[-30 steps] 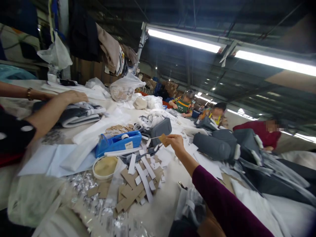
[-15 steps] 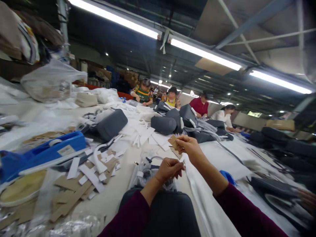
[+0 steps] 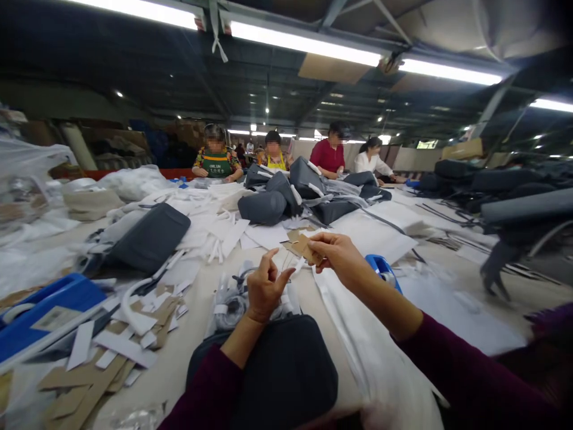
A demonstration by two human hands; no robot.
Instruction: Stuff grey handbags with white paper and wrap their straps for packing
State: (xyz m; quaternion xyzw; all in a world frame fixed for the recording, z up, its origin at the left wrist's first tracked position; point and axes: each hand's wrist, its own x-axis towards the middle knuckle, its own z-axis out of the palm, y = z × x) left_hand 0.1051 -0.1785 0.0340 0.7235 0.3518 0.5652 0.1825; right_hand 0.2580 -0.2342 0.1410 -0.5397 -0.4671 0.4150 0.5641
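Observation:
My right hand [image 3: 338,255] pinches a small piece of brown cardboard [image 3: 308,249] between thumb and fingers, above the table. Just left of it, my left hand [image 3: 267,288] is raised with thumb and index finger apart, holding nothing that I can see. Below my hands lies a dark grey padded bag [image 3: 286,370] on the table, partly covered by my left forearm. Beyond its edge, clear plastic wrapping with grey cords or straps [image 3: 230,307] is partly hidden by my left hand. More cardboard [image 3: 295,235] lies behind the held piece.
Blue tape dispensers stand at the left [image 3: 54,310] and right [image 3: 380,269]. Cardboard and white paper strips [image 3: 125,349] litter the left side. Dark grey bags [image 3: 264,206] are heaped ahead. Several co-workers [image 3: 217,158] are across the table. White sheeting [image 3: 353,334] lies at right.
My view has swung to the right. The fingers of my left hand have spread apart, and it has moved away from the right hand, which still holds the cardboard.

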